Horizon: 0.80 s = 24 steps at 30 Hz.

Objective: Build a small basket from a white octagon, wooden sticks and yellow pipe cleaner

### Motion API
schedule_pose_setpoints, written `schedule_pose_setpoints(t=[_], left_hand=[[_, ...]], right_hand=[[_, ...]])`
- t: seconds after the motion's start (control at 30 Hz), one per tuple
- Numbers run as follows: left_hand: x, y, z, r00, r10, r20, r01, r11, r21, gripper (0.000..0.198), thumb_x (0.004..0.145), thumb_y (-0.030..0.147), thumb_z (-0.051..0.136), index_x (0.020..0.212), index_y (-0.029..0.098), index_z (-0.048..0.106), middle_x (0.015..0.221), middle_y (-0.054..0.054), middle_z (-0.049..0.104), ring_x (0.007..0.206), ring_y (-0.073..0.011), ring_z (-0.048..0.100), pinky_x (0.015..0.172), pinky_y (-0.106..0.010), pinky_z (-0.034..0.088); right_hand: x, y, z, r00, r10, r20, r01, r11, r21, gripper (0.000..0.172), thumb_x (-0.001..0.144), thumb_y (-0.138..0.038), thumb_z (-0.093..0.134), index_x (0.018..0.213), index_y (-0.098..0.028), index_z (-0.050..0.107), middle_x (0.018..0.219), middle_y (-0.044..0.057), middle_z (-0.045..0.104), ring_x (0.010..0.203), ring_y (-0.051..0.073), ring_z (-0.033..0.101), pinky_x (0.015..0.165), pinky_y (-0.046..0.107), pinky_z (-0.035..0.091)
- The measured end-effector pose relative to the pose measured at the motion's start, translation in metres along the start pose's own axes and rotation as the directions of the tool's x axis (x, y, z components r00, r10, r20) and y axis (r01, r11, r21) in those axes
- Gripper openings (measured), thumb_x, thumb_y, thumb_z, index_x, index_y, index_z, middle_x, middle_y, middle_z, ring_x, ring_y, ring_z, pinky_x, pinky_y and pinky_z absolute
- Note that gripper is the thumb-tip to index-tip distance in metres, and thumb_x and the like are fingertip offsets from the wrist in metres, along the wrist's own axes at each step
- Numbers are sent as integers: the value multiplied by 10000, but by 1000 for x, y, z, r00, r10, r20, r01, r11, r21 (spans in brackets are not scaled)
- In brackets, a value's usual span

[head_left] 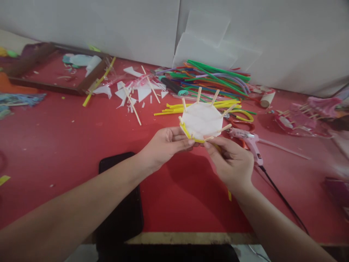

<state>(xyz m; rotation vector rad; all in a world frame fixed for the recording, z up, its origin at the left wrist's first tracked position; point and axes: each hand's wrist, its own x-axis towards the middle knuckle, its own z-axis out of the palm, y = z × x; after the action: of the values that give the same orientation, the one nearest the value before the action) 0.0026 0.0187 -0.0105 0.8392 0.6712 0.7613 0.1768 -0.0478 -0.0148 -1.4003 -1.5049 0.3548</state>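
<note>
By left hand (166,146), the near rim of a white disc (201,118), 12 o'clock from both hands, is pinched; by right hand (233,156), nearer its 5 o'clock edge, a yellow strip (185,131) is gripped, curved along 8 to 6 o'clock.

From the middle of the red-topped bench (163,203), a flat black rounded slab (132,214) lies at seven o'clock, a dark brown rectangular frame (49,86) at ten, white angular scraps (143,94) at eleven, long multicoloured fuzzy stems (218,77) at one, a pink plastic glue gun (253,145) at three.
</note>
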Motion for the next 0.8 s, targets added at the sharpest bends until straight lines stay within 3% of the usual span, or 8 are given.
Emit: schedule_pose_setpoints(t=[0.13, 0.27, 0.53, 0.8], left_hand=[[-1, 0, 2, 998, 54, 22, -54, 999, 6, 288, 731, 211, 846, 1000, 161, 757, 992, -71, 800, 859, -137, 731, 828, -253, 542], [-2, 1, 3, 997, 60, 46, -62, 997, 48, 347, 737, 226, 843, 1063, 158, 743, 1088, -86, 783, 961, -166, 727, 866, -263, 531], [-4, 2, 4, 999, -11, 32, 9, 999, 50, 342, 732, 311, 850, 1028, 169, 751, 1058, -87, 787, 965, -197, 728, 810, -279, 552], [-3, 3, 2, 998, -16, 53, 13, 999, 44, 260, 740, 264, 845, 968, 165, 769, 960, -73, 804, 885, -160, 738, 794, -244, 546]], right_hand=[[-1, 1, 0, 1000, -21, 0, 21, 1000, -19, 140, 878, -228, 672, 985, -246, 760, 933, 29, 792, 794, 180, 746, 735, 310, 623], [-1, 2, -1, 999, -40, 8, 40, 998, -42, 139, 880, -234, 667, 988, -245, 755, 942, 38, 792, 809, 189, 750, 754, 320, 630], [-1, 1, -1, 998, -50, 26, 50, 999, -17, 141, 889, -232, 656, 993, -243, 751, 950, 41, 792, 833, 192, 753, 762, 323, 634], [0, 0, -2, 998, -55, 44, 54, 998, 24, 153, 880, -196, 667, 1001, -245, 746, 955, 26, 791, 834, 178, 750, 763, 315, 628]])
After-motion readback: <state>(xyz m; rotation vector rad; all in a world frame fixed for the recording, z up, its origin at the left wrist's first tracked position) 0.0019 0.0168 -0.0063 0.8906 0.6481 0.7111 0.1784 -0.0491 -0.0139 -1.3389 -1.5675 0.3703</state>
